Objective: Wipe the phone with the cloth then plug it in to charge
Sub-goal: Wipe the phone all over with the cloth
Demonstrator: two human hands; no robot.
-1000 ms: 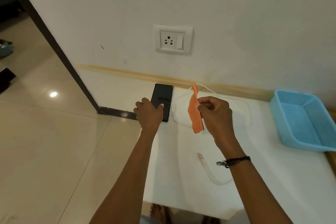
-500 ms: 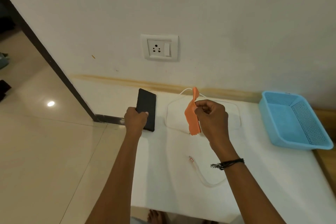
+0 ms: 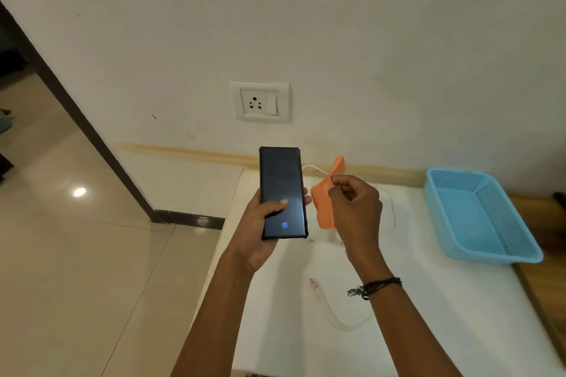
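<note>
Your left hand (image 3: 260, 223) grips the phone (image 3: 281, 193) screen-up above the surface's (image 3: 275, 300) left edge, exposing glass for wiping. Your right hand's (image 3: 352, 211) fingers (image 3: 340, 180) pinch the cloth (image 3: 326, 205) just beside it, ready.

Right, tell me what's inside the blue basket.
Nothing shows inside the blue basket: only its bare mesh floor and walls. Its near wall hides a thin strip of floor, so something small there could go unseen.
</note>
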